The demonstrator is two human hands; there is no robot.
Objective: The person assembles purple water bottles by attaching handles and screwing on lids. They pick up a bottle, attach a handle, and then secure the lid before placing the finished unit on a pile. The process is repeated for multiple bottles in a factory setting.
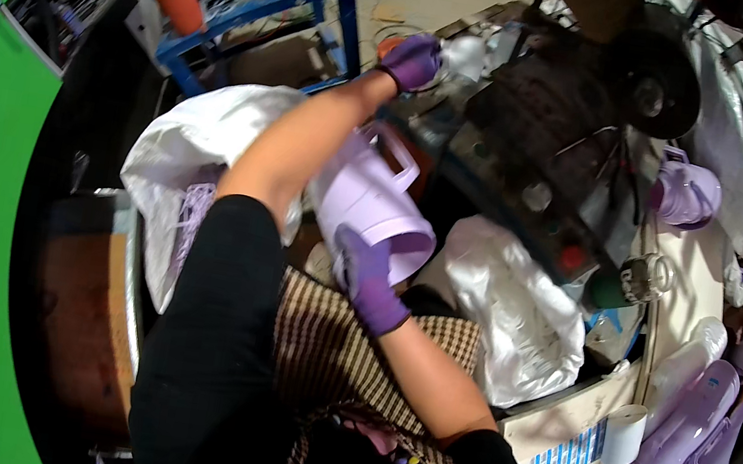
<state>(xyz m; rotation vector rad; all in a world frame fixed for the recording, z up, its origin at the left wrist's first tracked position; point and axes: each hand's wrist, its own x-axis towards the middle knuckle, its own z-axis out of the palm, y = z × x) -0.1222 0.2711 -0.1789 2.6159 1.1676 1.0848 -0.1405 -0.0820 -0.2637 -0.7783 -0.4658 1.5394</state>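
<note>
A lilac plastic jug [367, 195] with a side handle lies tilted in front of me, its round opening toward the lower right. My right hand [371, 280], in a purple glove, is closed on the jug near that opening. My left arm stretches over the far side of the jug. At its end my left hand [411, 62], also gloved in purple, is closed beside a whitish object [463, 57] that looks blurred. Whether the fingers grip that object is hard to see.
White sacks stand on the left [200, 125] and right [513, 311], the left one with lilac scraps [193, 215]. A dark machine [537, 151] with a red button [571, 256] is ahead. Another lilac jug [687, 195] and lilac parts [689, 423] are at right; a blue bench [259, 18] stands behind.
</note>
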